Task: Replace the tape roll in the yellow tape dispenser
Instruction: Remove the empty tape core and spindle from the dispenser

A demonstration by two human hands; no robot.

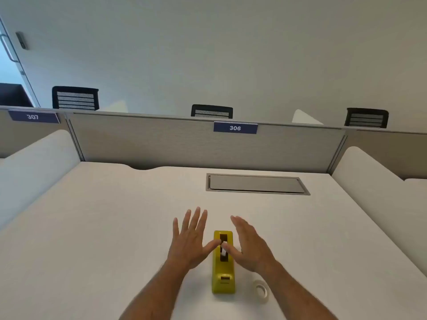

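Note:
The yellow tape dispenser (223, 271) stands on the white desk (115, 227), its cutter end towards me. A small white piece shows in its open top slot. My left hand (190, 239) hovers on its left with fingers spread straight, the thumb reaching to the slot. On the dispenser's right my right hand (248, 244) has straight fingers, its thumb at the slot too. A clear tape roll (261, 291) lies flat on the desk just right of the dispenser's near end, partly behind my right forearm.
A grey cable hatch (256, 184) is set in the desk further back. A grey partition (184, 144) with a blue "306" sign (235, 127) closes the far edge. White side dividers flank the desk, and black chair backs show beyond.

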